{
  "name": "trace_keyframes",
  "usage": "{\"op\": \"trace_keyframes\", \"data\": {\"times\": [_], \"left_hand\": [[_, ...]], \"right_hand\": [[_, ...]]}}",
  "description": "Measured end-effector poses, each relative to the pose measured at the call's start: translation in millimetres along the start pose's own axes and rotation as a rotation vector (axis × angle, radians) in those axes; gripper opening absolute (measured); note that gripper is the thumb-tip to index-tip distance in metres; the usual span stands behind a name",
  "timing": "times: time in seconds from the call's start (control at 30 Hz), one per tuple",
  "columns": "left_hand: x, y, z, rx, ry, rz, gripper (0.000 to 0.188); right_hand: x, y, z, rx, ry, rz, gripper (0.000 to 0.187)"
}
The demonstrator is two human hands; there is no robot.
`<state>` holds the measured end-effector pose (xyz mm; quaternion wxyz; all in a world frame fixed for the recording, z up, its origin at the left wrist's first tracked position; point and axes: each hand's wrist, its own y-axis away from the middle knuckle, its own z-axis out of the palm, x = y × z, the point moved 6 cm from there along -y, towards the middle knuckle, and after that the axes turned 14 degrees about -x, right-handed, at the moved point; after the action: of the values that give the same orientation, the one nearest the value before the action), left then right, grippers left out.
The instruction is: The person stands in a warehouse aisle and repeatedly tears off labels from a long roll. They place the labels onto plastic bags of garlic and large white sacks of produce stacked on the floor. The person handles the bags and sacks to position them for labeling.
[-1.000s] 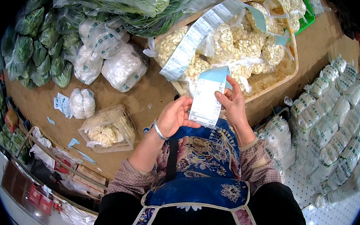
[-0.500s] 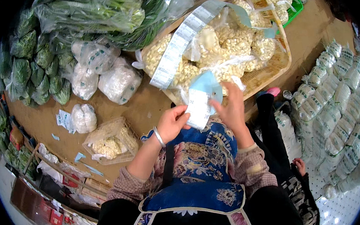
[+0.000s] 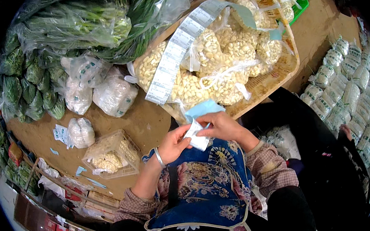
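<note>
In front of my apron, my left hand [image 3: 173, 145] pinches the left side of a white printed label [image 3: 198, 137]. My right hand [image 3: 225, 127] is closed at the label's right edge, thumb and fingers together. A pale blue backing strip [image 3: 204, 108] sticks up behind the fingers; where it meets the label is partly hidden. Just beyond my hands, a yellow plastic basket [image 3: 294, 61] holds several clear bags of pale peeled garlic cloves [image 3: 227, 75]. Across these bags lies a long strip of labels [image 3: 177, 46] on blue backing.
Bagged leafy greens [image 3: 71, 26] fill the far left, beside white wrapped bundles [image 3: 115, 90]. A small crate [image 3: 131, 152] of cloves stands left of me. Wrapped white packs [image 3: 350, 89] are piled at the right. A person in dark clothes [image 3: 313, 149] is close on my right.
My hands have come closer together. The right hand has shifted from the blue strip onto the label, which now looks tilted or folded. The person at right has moved further into view.
</note>
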<state>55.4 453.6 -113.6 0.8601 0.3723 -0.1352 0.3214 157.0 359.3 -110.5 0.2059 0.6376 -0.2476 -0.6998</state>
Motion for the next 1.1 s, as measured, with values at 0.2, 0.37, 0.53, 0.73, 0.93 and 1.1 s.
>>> {"op": "trace_keyframes", "data": {"times": [0.2, 0.37, 0.53, 0.73, 0.93, 1.1], "left_hand": [[5, -5, -8, 0.100, 0.136, 0.067, 0.037], [9, -6, -9, 0.079, 0.104, 0.052, 0.036], [14, 0, 0, -0.083, 0.155, 0.017, 0.043], [0, 2, -11, -0.034, 0.104, 0.006, 0.045], [-24, 10, -22, 0.016, 0.046, -0.100, 0.045], [-45, 13, -24, 0.076, 0.135, -0.137, 0.041]], "right_hand": [[15, 4, -41, 0.534, -0.066, 0.033, 0.025], [-33, 2, -24, 0.368, 0.299, -0.057, 0.022], [6, -9, -7, 0.068, -0.306, 0.058, 0.019], [49, -12, -51, 0.046, -0.478, 0.450, 0.017], [82, -38, -206, 0.933, 0.505, 0.434, 0.024], [86, -124, -111, 1.057, 0.876, 0.323, 0.056]]}}
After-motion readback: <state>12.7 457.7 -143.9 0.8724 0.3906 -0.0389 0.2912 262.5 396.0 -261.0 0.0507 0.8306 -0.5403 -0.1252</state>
